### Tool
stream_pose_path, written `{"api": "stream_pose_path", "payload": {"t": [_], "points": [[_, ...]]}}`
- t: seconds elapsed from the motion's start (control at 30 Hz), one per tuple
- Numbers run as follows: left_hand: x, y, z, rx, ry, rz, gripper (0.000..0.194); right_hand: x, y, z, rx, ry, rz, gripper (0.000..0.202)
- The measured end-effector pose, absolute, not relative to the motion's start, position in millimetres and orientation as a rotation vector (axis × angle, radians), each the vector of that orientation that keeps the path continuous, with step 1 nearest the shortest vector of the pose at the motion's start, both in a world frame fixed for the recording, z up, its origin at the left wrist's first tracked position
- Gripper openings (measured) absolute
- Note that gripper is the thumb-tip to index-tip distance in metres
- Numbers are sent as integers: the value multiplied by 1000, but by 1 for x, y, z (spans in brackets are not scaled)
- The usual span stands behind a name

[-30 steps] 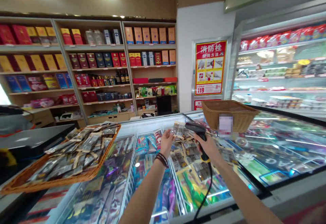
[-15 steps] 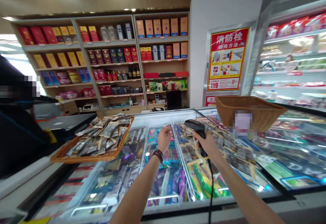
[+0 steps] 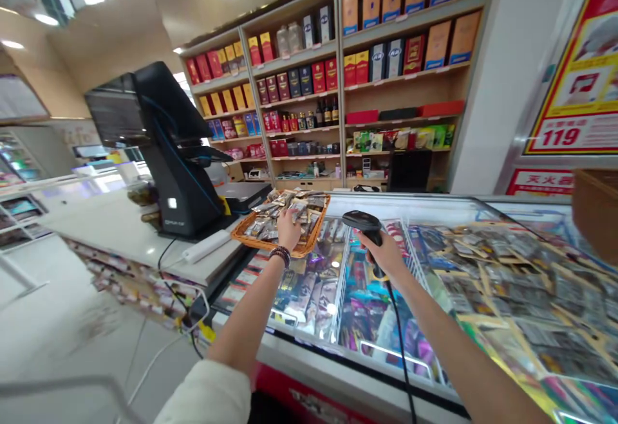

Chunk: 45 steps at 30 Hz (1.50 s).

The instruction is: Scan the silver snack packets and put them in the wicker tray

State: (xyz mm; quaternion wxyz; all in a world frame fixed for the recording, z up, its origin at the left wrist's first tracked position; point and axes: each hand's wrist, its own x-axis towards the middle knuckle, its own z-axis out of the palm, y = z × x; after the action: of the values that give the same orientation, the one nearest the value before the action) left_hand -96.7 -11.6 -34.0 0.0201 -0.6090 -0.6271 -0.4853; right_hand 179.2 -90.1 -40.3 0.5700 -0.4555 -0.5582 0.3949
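Note:
My left hand, with a beaded bracelet at the wrist, reaches into a shallow orange wicker basket heaped with small flat packets. Its fingers are closed on a small packet on top of the heap; the fingertips are partly hidden. My right hand grips the handle of a black barcode scanner, held up over the glass-topped freezer. The scanner's cable hangs down toward me.
Under the freezer glass lie many wrapped goods. More flat packets are spread at the right, near a brown basket. At left stand a black checkout terminal and a counter. Shelves of boxes line the back.
My view has turned left. My left hand has moved from above the middle of the freezer into the wicker basket, onto the packets. My right hand still holds the scanner.

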Motion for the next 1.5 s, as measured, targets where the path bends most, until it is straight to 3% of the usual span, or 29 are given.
{"api": "stream_pose_path", "payload": {"t": [0.4, 0.57, 0.73, 0.9, 1.03, 1.3, 1.5], "points": [[-112, 32, -41, -1859, -2296, -952, 54, 174, -89, -65, -1117, -1222, 848, 54], [-112, 25, -41, -1813, -2425, -796, 77, 173, -93, -65, -1125, -1237, 851, 53], [-110, 17, -34, -1957, -2333, -889, 44, 169, -97, -68, -1171, -1300, 842, 51], [-89, 7, -29, -2027, -2190, -1202, 26, 168, -101, -64, -1128, -1288, 844, 52], [-59, -5, -25, -2078, -2111, -1720, 18, 173, -104, -59, -1101, -1270, 868, 52], [29, -31, -55, -2144, -1793, -2969, 40, 207, -113, -53, -1048, -1172, 885, 55], [81, -28, -100, -1755, -1827, -3374, 53, 251, -118, -63, -1162, -1213, 885, 53]]}}
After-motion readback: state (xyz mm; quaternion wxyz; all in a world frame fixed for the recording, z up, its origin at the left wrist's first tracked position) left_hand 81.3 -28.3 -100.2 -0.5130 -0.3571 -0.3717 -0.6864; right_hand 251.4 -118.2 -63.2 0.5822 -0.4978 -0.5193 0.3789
